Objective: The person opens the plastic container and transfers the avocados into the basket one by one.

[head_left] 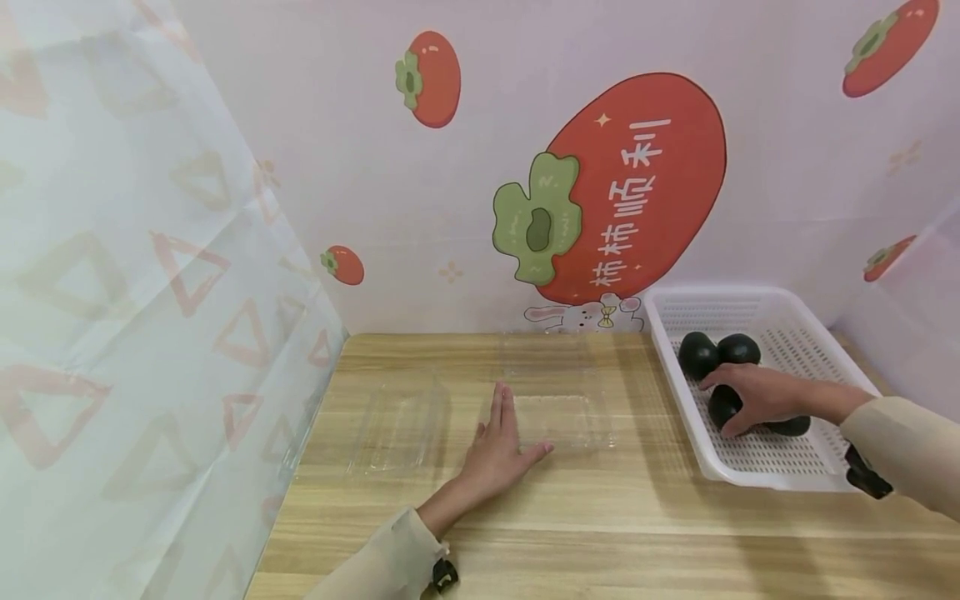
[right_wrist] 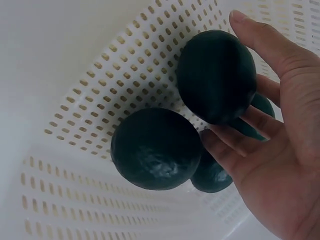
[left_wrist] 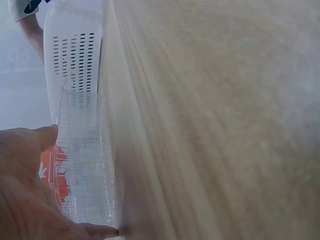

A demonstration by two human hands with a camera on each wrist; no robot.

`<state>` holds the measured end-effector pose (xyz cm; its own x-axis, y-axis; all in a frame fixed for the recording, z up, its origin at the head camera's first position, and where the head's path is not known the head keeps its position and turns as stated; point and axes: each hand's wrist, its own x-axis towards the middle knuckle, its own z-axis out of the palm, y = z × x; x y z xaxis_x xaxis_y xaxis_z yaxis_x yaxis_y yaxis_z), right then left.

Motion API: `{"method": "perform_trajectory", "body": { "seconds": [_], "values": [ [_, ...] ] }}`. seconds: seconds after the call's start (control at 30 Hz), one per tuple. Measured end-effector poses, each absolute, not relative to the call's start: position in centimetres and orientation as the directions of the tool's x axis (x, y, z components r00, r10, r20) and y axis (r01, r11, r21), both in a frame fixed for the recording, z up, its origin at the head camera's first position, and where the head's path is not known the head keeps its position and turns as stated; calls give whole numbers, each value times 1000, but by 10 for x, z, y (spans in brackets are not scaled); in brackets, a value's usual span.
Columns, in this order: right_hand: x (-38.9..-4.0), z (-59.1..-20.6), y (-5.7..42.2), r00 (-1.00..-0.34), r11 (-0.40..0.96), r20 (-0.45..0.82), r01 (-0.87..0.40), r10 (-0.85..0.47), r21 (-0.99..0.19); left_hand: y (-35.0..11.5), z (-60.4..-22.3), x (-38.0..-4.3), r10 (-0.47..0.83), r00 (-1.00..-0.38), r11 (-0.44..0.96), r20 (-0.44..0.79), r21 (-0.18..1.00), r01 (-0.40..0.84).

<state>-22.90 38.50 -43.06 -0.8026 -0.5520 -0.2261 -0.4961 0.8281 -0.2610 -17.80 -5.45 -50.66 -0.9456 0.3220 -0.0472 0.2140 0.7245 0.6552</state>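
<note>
A clear plastic container (head_left: 558, 421) with an upright lid stands on the wooden table. My left hand (head_left: 495, 458) rests at its left side, fingers straight and thumb spread along the front; the left wrist view shows the container (left_wrist: 87, 165) beside the thumb. On the right, my right hand (head_left: 765, 396) reaches into a white perforated basket (head_left: 806, 481) and curls its fingers and thumb round a dark green avocado (head_left: 723, 406). In the right wrist view this avocado (right_wrist: 216, 75) sits between thumb and fingers, with another avocado (right_wrist: 156, 149) next to it.
A second clear container (head_left: 397, 425) stands to the left on the table. More avocados (head_left: 697, 356) lie in the basket around the right hand. A patterned sheet (head_left: 450, 183) with printed persimmons hangs behind the table, and side sheets (head_left: 150, 333) flank it.
</note>
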Motion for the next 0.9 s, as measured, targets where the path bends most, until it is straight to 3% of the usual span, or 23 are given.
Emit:
{"method": "perform_trajectory", "body": {
  "seconds": [0.27, 0.6, 0.9],
  "values": [
    [-232, -418, 382, -804, 847, -274, -476, -528, -235, -55, -503, -179, 330, -942, 711, -58, 672, 208],
    [-233, -403, 380, -826, 849, -211, -479, -522, -224, -53, -499, -176, 309, -950, 731, -47, 650, 206],
    [-233, -395, 381, -850, 858, -168, -460, -500, -227, -49, -485, -165, 347, -937, 751, 35, 588, 300]
  ]
}}
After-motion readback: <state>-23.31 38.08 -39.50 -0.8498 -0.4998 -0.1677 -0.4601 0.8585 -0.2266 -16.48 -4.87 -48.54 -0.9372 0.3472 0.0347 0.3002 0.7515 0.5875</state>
